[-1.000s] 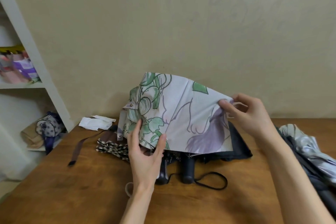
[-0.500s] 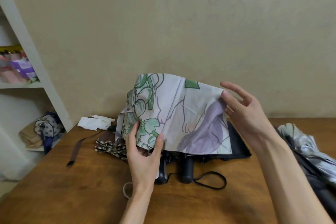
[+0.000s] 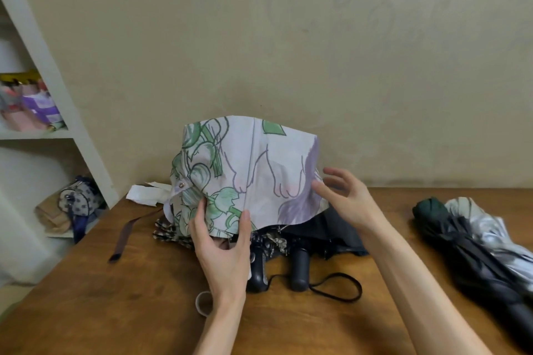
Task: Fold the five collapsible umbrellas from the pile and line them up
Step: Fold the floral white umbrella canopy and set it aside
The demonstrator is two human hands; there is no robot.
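A white umbrella with green leaves and purple flowers [image 3: 251,170] stands raised over the pile at the middle of the table. My left hand [image 3: 223,242] grips its lower part, thumb on the front of the fabric. My right hand [image 3: 344,199] is beside the canopy's right edge, fingers spread and touching the cloth. Under it lie a black umbrella [image 3: 337,228] and a patterned one [image 3: 167,232], with two black handles [image 3: 298,271] pointing toward me. A dark umbrella with silver lining [image 3: 473,236] lies folded on the right.
The wooden table [image 3: 115,297] meets a beige wall. A brown strap [image 3: 127,232] and white crumpled paper [image 3: 144,193] lie at the back left. A black wrist loop [image 3: 337,288] trails from the handles. White shelves [image 3: 57,135] with bags stand at the left.
My right hand let go of the canopy's right corner and opened, dropping lower along the edge. The canopy's right side has turned inward and the fabric bunched narrower.
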